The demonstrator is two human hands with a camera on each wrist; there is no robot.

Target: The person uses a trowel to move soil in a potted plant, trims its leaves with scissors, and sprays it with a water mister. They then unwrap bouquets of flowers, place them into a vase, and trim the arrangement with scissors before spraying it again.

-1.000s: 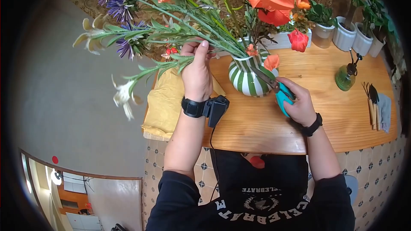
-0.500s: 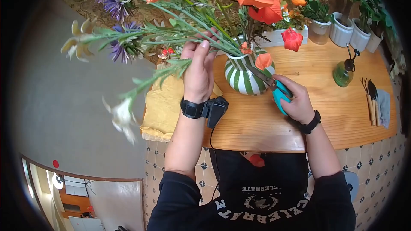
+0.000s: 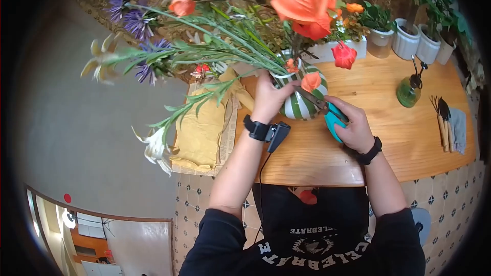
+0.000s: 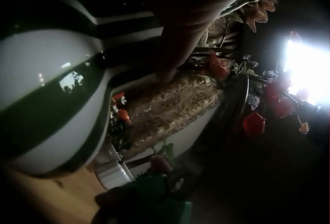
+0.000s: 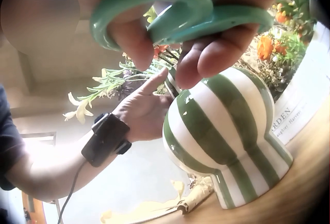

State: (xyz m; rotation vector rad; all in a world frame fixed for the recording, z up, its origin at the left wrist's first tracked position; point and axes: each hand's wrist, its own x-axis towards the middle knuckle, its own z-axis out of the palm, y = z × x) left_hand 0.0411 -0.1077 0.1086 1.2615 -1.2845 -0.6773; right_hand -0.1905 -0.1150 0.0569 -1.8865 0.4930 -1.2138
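Note:
A green-and-white striped vase (image 3: 299, 103) full of flower stems stands on the table. The left hand (image 3: 271, 97) is at the vase's neck, thumb and fingers curled round it; the left wrist view shows the thumb across the stripes near the neck. In the right hand (image 3: 354, 129) are scissors with teal handles (image 3: 333, 121), fingers through the loops, blades pointing at the vase's upper front beside an orange bloom (image 3: 311, 81). White lilies (image 3: 156, 145) and purple flowers (image 3: 138, 23) lean out left. A large orange flower (image 3: 305, 5) rises above the vase.
Yellow wrapping paper (image 3: 199, 135) lies at the table's left. Potted plants in white pots (image 3: 406, 42) line the back right, with a white planter box (image 3: 332, 51) near them. A green spray bottle (image 3: 408, 92) and small garden tools (image 3: 444, 128) are at the right.
The left hand has moved right and down, from among the stems to the vase's neck. The drooping lily has swung slightly. The right hand keeps the scissors in nearly the same place.

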